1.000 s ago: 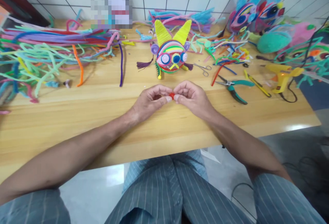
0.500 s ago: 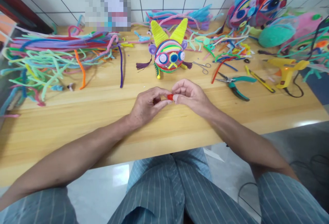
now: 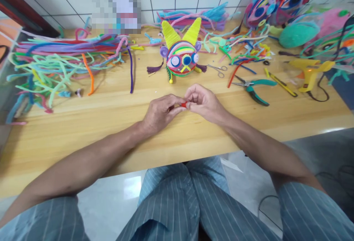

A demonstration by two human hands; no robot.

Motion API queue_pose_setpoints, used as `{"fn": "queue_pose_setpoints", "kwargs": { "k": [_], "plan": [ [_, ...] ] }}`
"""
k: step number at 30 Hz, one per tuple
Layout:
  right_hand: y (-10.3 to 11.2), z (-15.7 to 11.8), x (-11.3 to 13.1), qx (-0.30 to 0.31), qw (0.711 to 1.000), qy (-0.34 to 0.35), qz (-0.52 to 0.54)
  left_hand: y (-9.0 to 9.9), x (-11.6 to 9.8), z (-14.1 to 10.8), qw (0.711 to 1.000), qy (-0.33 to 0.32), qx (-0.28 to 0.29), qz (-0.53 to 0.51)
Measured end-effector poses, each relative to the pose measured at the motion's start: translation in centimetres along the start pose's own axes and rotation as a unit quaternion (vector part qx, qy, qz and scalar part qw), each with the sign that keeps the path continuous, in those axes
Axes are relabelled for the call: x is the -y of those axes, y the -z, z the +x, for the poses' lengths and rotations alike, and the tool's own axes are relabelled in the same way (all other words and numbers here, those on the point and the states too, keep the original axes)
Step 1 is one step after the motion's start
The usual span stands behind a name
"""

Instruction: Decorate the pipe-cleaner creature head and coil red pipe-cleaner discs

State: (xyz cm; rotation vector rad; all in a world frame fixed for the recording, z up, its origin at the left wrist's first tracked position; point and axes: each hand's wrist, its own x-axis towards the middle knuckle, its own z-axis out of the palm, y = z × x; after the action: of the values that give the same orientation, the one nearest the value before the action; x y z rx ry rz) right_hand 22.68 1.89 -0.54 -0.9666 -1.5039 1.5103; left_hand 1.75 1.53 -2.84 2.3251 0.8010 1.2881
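A small red piece (image 3: pixel 184 104) is pinched between the fingertips of both hands over the wooden table. My left hand (image 3: pixel 162 112) holds it from the left with thumb and forefinger. From the right, my right hand (image 3: pixel 204 102) grips it, thumb against the piece and the other fingers curled. Just beyond the hands stands a colourful decorated figure (image 3: pixel 183 59) with two yellow horns, round eyes and purple tassels. Fingers cover part of the red piece, so its full shape is hidden.
Bundles of fuzzy stems (image 3: pixel 69 47) lie at the left. To the right are small scissors (image 3: pixel 219 70), teal-handled pliers (image 3: pixel 256 89), a yellow cutter (image 3: pixel 282 83) and a yellow glue gun (image 3: pixel 310 72). More decorated figures (image 3: pixel 261 8) stand at the back right.
The fingers have shifted slightly around the red piece, and less of it shows. The view has moved a little; the objects on the table look unmoved.
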Motion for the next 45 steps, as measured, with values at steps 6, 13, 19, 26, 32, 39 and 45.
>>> {"fn": "queue_pose_setpoints", "kwargs": {
  "k": [6,13,19,26,32,39,45],
  "plan": [
    [0.0,0.1,0.0,-0.003,1.0,-0.007,-0.019,-0.2,0.1,0.2,1.0,0.006,0.009,-0.009],
    [-0.1,0.0,-0.6,-0.017,0.999,-0.017,-0.038,-0.1,0.2,-0.3,0.998,0.032,0.052,-0.011],
    [0.1,0.5,-0.9,-0.019,0.998,-0.005,-0.066,0.1,0.3,-0.5,0.995,0.09,0.046,0.0],
    [1.6,1.4,-0.4,-0.121,0.97,0.091,-0.191,2.7,-0.2,0.9,0.974,0.217,0.013,0.069],
    [2.1,1.6,-0.4,-0.136,0.958,0.112,-0.225,7.9,0.4,-1.2,0.942,0.274,0.057,0.184],
    [1.6,-0.4,0.7,-0.137,0.941,0.165,-0.263,11.4,0.8,-4.6,0.921,0.333,0.043,0.197],
    [2.4,-1.1,2.7,-0.248,0.901,0.221,-0.28,12.3,1.4,-4.5,0.923,0.325,0.014,0.205]
  ]
}}
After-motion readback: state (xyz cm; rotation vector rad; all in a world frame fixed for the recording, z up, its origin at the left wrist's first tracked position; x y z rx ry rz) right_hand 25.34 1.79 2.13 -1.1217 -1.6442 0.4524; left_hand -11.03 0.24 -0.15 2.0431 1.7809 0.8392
